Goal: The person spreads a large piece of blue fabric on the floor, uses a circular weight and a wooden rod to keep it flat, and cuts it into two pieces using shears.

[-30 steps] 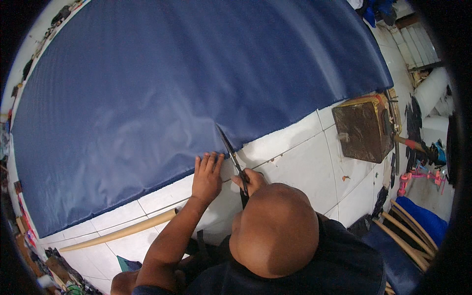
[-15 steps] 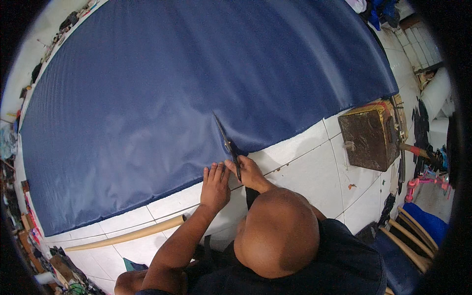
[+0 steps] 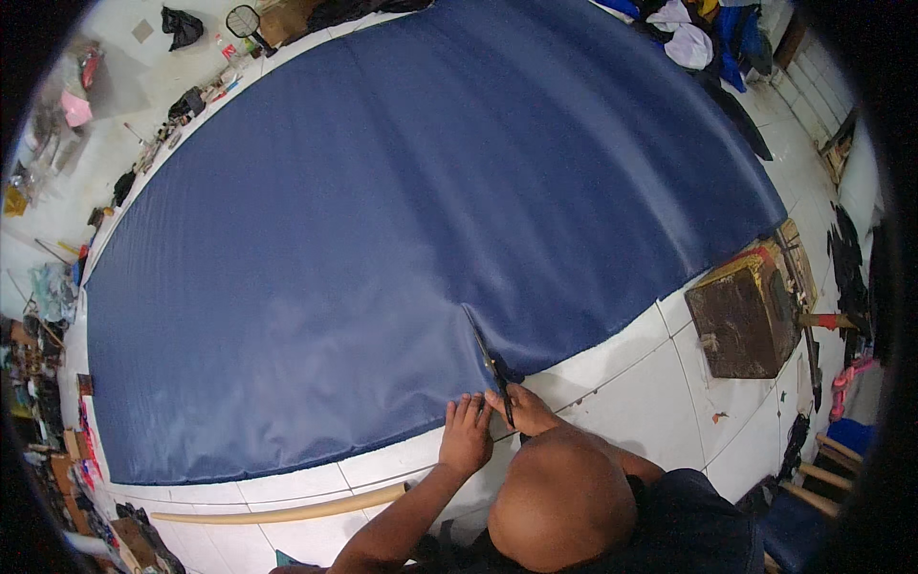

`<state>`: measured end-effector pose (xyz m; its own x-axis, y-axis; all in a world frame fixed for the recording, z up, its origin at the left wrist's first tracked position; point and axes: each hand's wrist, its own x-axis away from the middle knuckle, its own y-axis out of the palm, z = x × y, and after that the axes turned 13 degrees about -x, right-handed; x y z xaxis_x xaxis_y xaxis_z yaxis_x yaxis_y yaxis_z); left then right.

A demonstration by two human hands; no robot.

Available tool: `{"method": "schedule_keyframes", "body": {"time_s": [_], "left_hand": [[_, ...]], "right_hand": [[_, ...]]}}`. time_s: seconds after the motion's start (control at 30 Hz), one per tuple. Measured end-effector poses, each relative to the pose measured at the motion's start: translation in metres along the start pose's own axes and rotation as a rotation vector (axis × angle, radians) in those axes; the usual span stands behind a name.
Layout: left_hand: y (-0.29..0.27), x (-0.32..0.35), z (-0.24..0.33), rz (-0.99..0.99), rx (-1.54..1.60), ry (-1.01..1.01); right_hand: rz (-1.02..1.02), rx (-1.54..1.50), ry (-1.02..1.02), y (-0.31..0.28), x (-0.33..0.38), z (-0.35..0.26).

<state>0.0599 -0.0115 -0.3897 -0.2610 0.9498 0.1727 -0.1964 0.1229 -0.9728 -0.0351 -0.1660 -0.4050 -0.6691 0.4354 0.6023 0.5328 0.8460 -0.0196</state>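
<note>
A large dark blue sheet of smooth, slightly shiny material (image 3: 335,239) lies spread over the white tiled floor. My right hand (image 3: 532,409) is closed round the handles of a pair of dark scissors (image 3: 491,365) at the sheet's near edge. The blades lie along the sheet, pointing away from me, and the material is rucked up beside them. Just left of the handles, my left hand (image 3: 467,436) rests with its fingers stretched out on the sheet's edge. Part of my right forearm is hidden.
A tan tube or rolled strip (image 3: 287,514) lies on the tiles at near left. At right stands a brown box-like block (image 3: 741,320) beside the sheet's edge, with a handled tool (image 3: 827,321) next to it. Clutter lines the left wall, and cloths (image 3: 688,43) lie at far right.
The view has shifted, so the scene sits lower and further right in the picture. Both hands and the scissors keep nearly the same place on the sheet.
</note>
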Motion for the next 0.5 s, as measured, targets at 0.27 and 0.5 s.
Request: {"method": "schedule_keyframes", "body": {"time_s": [0.27, 0.5], "left_hand": [[-0.016, -0.006, 0.007, -0.015, 0.066, -0.018], [-0.017, -0.003, 0.008, -0.001, 0.005, -0.02]], "right_hand": [[-0.003, -0.007, -0.05, -0.001, -0.019, -0.069], [0.112, -0.087, -0.159, 0.014, -0.039, -0.041]]}}
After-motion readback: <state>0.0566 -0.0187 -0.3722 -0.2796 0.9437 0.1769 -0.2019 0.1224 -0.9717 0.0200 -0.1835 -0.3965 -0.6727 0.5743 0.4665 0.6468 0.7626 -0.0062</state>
